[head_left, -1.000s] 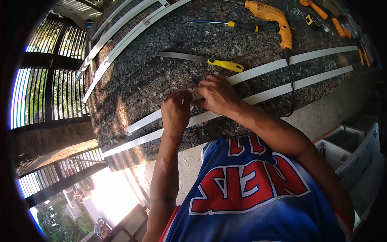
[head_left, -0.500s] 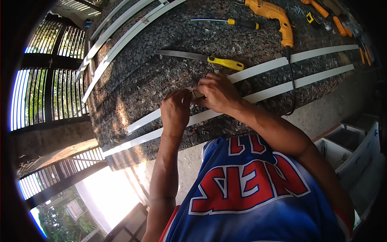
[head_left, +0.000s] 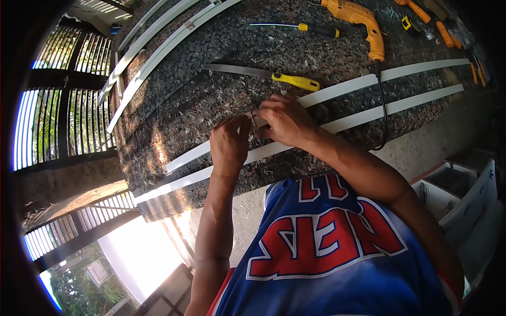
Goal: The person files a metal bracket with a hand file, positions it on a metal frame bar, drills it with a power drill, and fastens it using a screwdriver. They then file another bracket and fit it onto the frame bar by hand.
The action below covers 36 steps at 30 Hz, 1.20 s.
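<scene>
My left hand (head_left: 229,145) is closed, fingers pinched together over the upper white strip (head_left: 191,157). Facing it, my right hand (head_left: 287,121) has its thumb and fingers bent in a pinch on the same strip. Between the fingertips shows a small pale piece (head_left: 253,121); the fingers cover much of it, and its kind cannot be made out. A second white strip (head_left: 348,120) runs alongside, passing beneath my left wrist. Just beyond my hands lies a file with a yellow handle (head_left: 296,81).
Farther back are a screwdriver (head_left: 319,30) and an orange power drill (head_left: 363,23), its black cord (head_left: 383,105) crossing both strips. A tape measure (head_left: 409,23) and orange-handled tools (head_left: 448,34) lie at the right. More white strips (head_left: 174,45) rest at upper left on the speckled tabletop (head_left: 174,105).
Both hands stay at almost the same spot, with only a slight shift of the fingers around the small pale piece. The tools and strips have not moved.
</scene>
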{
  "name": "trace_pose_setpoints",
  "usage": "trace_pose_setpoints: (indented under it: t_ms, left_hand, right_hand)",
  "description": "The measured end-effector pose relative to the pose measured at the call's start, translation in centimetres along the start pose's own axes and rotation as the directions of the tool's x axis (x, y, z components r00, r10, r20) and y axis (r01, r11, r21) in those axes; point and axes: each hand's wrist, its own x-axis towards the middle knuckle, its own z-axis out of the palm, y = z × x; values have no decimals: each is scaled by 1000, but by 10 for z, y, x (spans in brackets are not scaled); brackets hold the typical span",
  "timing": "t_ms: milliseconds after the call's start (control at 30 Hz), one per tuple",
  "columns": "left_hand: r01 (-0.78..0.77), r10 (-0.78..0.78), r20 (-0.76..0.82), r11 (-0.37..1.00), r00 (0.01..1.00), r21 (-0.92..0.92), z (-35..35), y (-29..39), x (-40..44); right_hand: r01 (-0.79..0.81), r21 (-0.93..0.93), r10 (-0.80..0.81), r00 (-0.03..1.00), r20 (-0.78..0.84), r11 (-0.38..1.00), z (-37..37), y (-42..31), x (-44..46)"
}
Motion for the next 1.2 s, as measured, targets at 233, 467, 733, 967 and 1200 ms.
trace_pose_setpoints:
  t_ms: [233,467,733,967,1200]
  left_hand:
    - [24,-23,16,1000,1000,-13,-2,0,1]
    - [-4,4,24,1000,1000,-2,-4,-2,2]
    - [-17,17,23,1000,1000,-22,-5,-2,1]
    - [-47,47,22,998,999,-30,-7,-1,0]
    - [-65,66,17,998,998,-17,-6,-1,0]
  right_hand:
    - [27,85,-26,1000,-15,996,-2,5,-1]
    - [40,103,-36,998,-46,994,-3,4,0]
    - [-5,52,7,1000,-30,999,0,-2,3]
    - [22,7,-22,998,-60,1000,3,0,2]
    - [19,1,-19,998,-57,1000,2,-1,2]
